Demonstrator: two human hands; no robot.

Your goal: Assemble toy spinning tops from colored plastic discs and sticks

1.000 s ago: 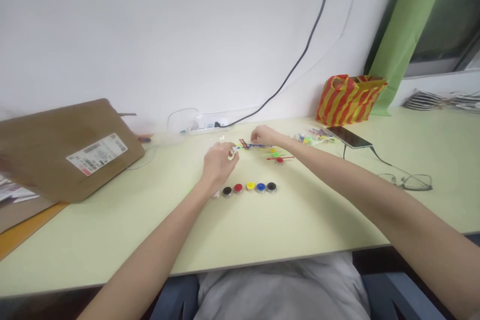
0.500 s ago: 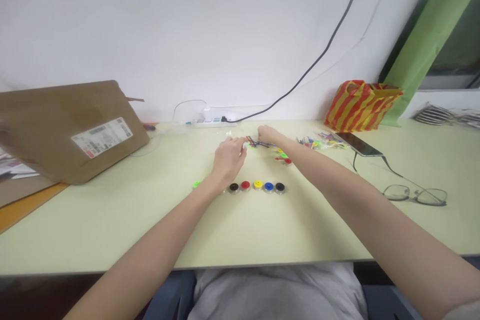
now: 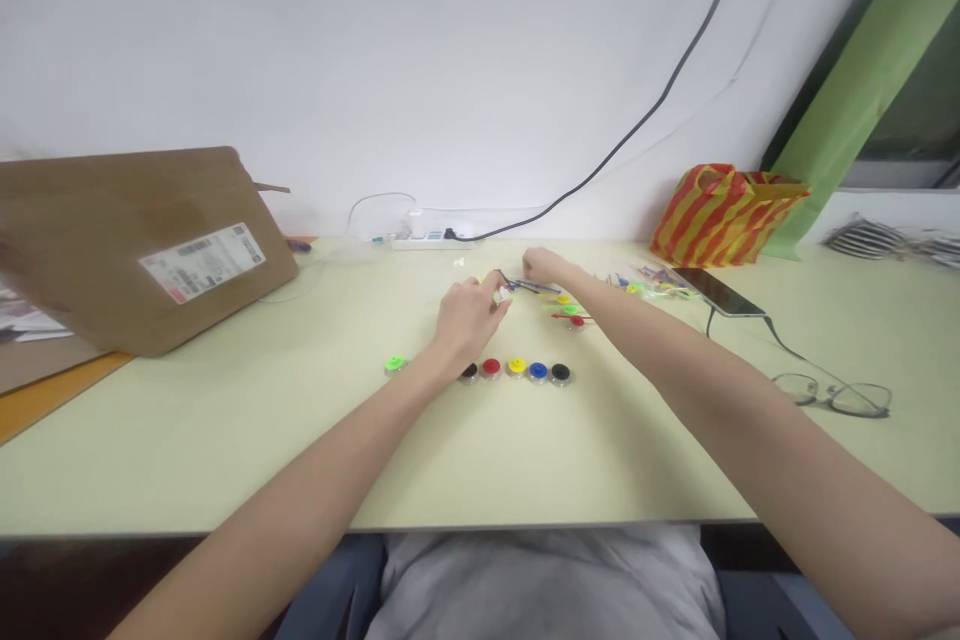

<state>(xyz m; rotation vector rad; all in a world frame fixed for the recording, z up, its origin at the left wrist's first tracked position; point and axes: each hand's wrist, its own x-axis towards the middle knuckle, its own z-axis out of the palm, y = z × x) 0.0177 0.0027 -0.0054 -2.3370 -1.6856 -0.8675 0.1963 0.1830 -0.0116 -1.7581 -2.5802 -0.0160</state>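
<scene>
My left hand (image 3: pixel 466 316) reaches over the middle of the table, fingers bent and closed around a small whitish piece (image 3: pixel 503 294). Just beyond it and to the right, my right hand (image 3: pixel 544 266) is curled into a fist; whatever its fingers hold is hidden. Thin dark sticks (image 3: pixel 534 286) lie between the two hands. Below my right wrist are a yellow piece (image 3: pixel 564 300), a green piece (image 3: pixel 570 310) and a red disc (image 3: pixel 576 322) with a red pointer. Nearer me runs a row of capped discs: green (image 3: pixel 394 364), red (image 3: pixel 491 367), yellow (image 3: pixel 517 366), blue (image 3: pixel 538 371) and black (image 3: pixel 560 373).
A large cardboard box (image 3: pixel 142 250) leans at the left. Along the wall is a power strip (image 3: pixel 431 239). To the right are bagged colourful pieces (image 3: pixel 660 282), a phone (image 3: pixel 718 292), glasses (image 3: pixel 832 394) and a striped bag (image 3: pixel 724 215).
My left hand has shifted slightly right, closer to the right hand, baring the green disc at the row's left end. My right hand stays almost in place, still a fist.
</scene>
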